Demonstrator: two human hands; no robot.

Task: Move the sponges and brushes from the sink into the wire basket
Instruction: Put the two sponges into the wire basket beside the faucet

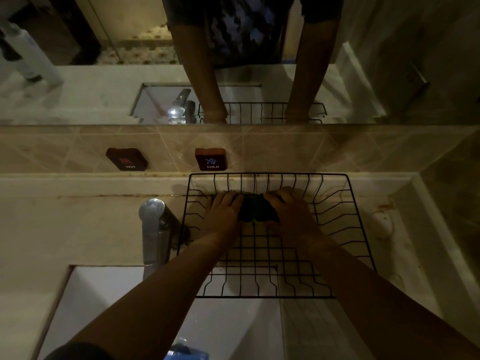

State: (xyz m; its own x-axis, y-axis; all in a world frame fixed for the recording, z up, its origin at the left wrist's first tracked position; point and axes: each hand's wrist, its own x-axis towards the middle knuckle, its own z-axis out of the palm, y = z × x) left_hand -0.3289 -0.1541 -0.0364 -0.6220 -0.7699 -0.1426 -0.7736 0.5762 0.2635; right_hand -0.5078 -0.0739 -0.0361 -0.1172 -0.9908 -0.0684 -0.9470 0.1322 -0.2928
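Dim tiled wall (285,149), perhaps beige

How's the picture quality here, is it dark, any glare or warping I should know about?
Head view: very dim, warm light, so the dark sponges between the left hand and right hand show little detail; bright glare on the chrome faucet; wide-angle bending at the edges; the mirror repeats the scene, softly.

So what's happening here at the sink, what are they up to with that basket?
A person is reaching both hands into a black wire basket on the counter beside the tap. The left hand and right hand press on dark green sponges at the basket's far end, by the tiled wall. The sink lies below; something blue shows at its near edge, too cut off to identify.
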